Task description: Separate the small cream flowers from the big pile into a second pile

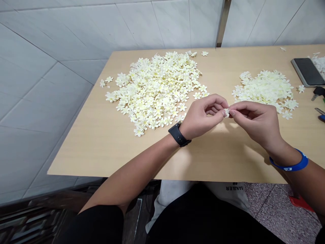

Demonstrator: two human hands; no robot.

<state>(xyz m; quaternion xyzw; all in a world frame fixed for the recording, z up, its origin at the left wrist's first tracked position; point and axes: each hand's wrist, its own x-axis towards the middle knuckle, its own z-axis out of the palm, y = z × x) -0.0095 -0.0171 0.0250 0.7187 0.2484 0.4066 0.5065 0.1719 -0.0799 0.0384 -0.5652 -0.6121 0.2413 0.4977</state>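
Between my two hands, above the table, is a small pale artificial flower. My left hand, with a black watch on its wrist, pinches one side of it between thumb and forefinger. From the other side my right hand, with a blue wristband, pinches the same flower at its edge. Fingertips hide part of the flower. A large heap of cream-yellow flowers lies left of my hands. Behind my right hand spreads a smaller heap of paler flowers.
The wooden table stands against a tiled wall. At the right are a phone, a key and a blue-handled tool, partly cut off. Small white pieces lie at the right edge.
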